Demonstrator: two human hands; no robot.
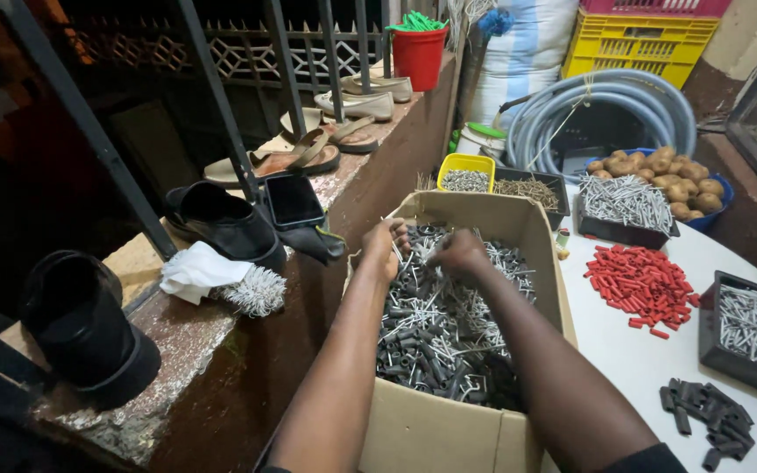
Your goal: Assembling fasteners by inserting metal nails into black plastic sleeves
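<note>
One cardboard box (519, 228) of grey anchors (431, 342); left hand (385, 247) and right hand (459, 252) each pinched anchors at its 12 o'clock wall, little room.

White table (650, 368) carries a pile of red plugs (641, 282), a small heap of dark sleeves (711, 422), black tray of grey nails (755, 326) at right edge, another nail tray (626, 207) farther back, yellow tub (466, 166) of nails, blue bowl of potatoes (672, 180). Behind: coiled grey hose (602, 105), yellow crate (637, 39), red bucket (418, 54). Ledge (186, 337) at left holds black shoes (221, 221), sandals (308, 155), phone (293, 200), white cloth (193, 270).
</note>
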